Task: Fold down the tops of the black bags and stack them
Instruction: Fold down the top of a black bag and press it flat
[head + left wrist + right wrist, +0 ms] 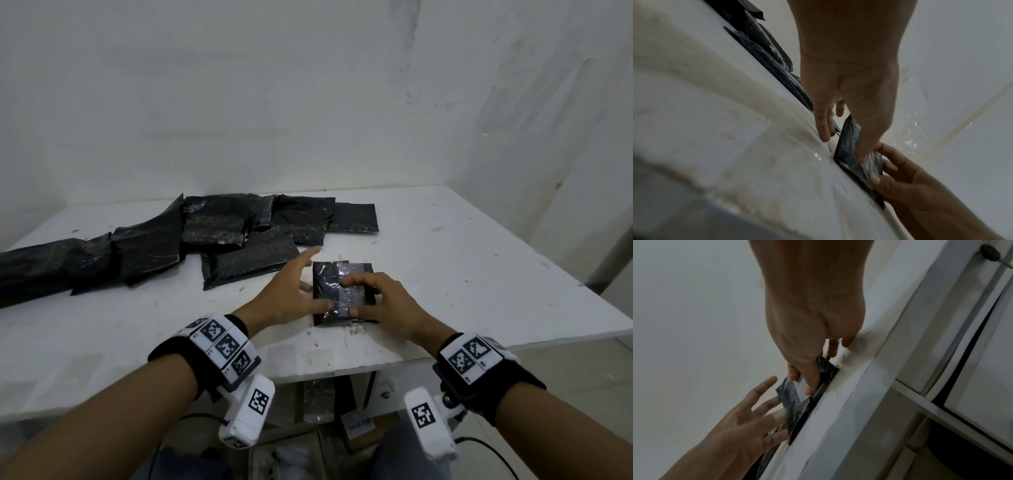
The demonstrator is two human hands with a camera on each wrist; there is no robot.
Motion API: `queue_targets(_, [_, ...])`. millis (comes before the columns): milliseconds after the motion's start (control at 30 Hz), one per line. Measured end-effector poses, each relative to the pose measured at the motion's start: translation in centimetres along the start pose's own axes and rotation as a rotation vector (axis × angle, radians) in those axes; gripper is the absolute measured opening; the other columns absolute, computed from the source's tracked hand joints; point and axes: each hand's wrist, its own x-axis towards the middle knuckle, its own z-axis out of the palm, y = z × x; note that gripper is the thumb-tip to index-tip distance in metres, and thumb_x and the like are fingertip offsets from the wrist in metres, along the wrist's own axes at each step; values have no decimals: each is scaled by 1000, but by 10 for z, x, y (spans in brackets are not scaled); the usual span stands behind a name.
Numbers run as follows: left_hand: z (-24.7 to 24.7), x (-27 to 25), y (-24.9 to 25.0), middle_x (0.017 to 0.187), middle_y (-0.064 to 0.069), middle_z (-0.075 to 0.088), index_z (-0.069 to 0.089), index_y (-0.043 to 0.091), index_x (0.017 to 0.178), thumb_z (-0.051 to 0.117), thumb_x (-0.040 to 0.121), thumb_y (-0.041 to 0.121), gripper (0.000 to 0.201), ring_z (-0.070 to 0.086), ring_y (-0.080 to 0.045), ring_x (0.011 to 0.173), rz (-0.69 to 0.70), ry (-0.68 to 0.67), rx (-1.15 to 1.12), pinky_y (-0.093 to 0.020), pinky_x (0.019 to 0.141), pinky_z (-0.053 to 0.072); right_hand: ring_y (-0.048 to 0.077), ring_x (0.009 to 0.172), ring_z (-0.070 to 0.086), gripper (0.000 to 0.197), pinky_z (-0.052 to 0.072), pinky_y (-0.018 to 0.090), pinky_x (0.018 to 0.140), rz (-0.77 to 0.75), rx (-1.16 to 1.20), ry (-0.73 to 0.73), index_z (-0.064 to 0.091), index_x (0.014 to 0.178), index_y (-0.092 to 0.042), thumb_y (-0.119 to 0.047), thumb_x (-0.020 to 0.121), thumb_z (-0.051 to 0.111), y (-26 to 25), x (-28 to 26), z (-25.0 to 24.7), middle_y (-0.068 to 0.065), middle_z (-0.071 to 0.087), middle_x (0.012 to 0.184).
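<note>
Loose black bags [191, 236] lie in an overlapping row from the left edge of the head view to upper centre, flat on the white table [462, 260], well apart from your wrists. The nearest one [250, 262] sits tilted, just left of your raised index finger.

Centre of the head view: your left hand [287, 301] is spread, fingers straight; index points up toward the loose bags, thumb lies flat on the left part of the folded black bag [327, 291]. Not gripping, just pressing. In the left wrist view the same hand [849, 91] shows fingertips [825, 129] down on the table beside the bag [846, 142], thumb on its glossy face.

The folded bag lies flat near the table's front edge, centre-right of the head view, with a grey strip [346, 291] running top to bottom across it. A darker edge shows under it; cannot tell how many bags are stacked there.

Right of that: your right hand [387, 305] rests on the bag, fingers bent at the knuckles, tips on the strip, thumb on the bag's lower edge. In the right wrist view, the hand [813, 324] has thumb and a finger [793, 373] pinching a fold of the bag [795, 402] against the table edge.

Both wrists carry black bands with white marker blocks [222, 349].
</note>
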Motion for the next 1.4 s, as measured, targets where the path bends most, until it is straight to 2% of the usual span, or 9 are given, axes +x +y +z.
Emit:
queue_targets(133, [0,14,12,130,5,51,27,36,151,81,82,38,87,66,-15,104,-81,72,-122,-33,89,58,17,114,53,60,48,43,98,-32,-21,-12,55,116,-57,-29,73,85,2,2,0,-4,59,125])
queue_targets(267, [12,28,13,115,3,63,29,29,150,88,76,28,94,64,-7,95,-43,26,-2,-15,79,51,16,116,54,67,47,43,99,-23,-29,-13,53,126,-53,-26,74,86,7,2,-2,-6,58,126])
queue_targets(400, [20,33,8,136,-6,52,30,25,151,86,76,38,94,56,-19,120,-6,39,175,-21,93,43,15,120,52,73,39,47,107,9,-123,-92,45,144,-42,-33,81,81,6,7,-6,-17,52,125])
queue_targets(567, [21,32,2,153,-5,32,41,25,146,80,81,43,78,36,-27,140,20,26,361,-35,112,38,36,133,32,74,26,50,112,174,-375,-245,32,146,-55,-58,83,69,1,18,-14,7,42,142])
queue_targets(833, [24,20,11,102,15,71,74,36,109,62,91,31,22,61,-14,99,320,-154,595,-44,83,55,41,148,5,70,16,56,114,233,-538,-372,21,149,-58,-64,89,57,-20,14,-23,0,-9,167])
queue_targets(967, [19,13,10,128,10,67,70,37,122,55,100,38,28,52,-19,126,289,-250,634,-47,99,47,36,151,-1,59,12,57,116,178,-514,-393,29,150,-41,-49,96,49,-29,11,-18,-10,-2,167])
queue_targets(1167, [13,16,19,107,0,69,70,33,125,50,99,41,33,57,-26,113,159,-436,623,-41,98,46,33,152,-17,69,-9,61,119,263,-444,-567,4,159,-36,-54,95,26,-32,6,-11,-7,-7,167])
queue_targets(1300, [10,19,32,119,-10,68,71,23,123,51,101,32,31,51,-32,130,20,-527,659,-43,105,43,17,154,-10,55,-18,52,119,265,-419,-625,19,158,-14,-30,105,18,-45,17,-13,5,0,168])
queue_targets(1400, [11,20,34,119,-11,69,72,19,120,51,99,33,32,52,-34,130,-7,-564,680,-45,105,44,15,154,-4,39,-17,50,119,313,-392,-622,36,139,-21,-27,106,16,-47,19,-13,5,9,167])
